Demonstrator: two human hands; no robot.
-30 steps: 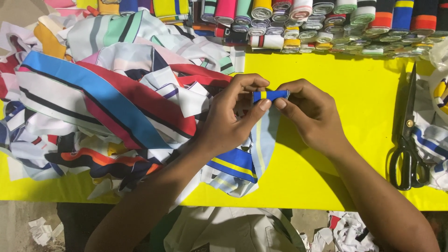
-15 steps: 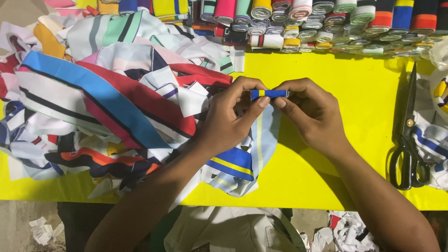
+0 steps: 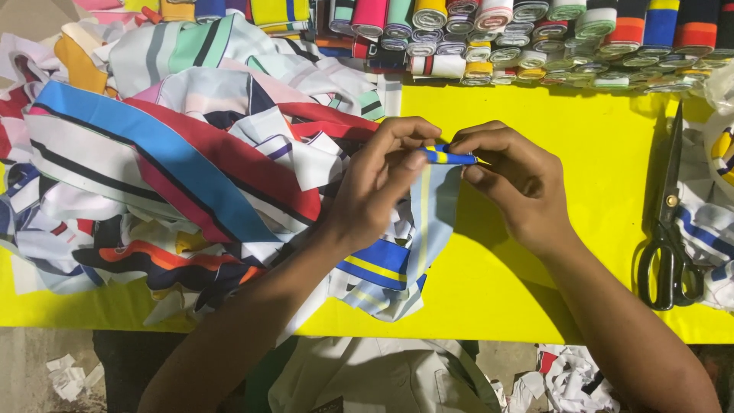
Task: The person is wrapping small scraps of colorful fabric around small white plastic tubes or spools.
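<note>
No packages, labels, signs or screens show anywhere in this view from the head camera.
</note>
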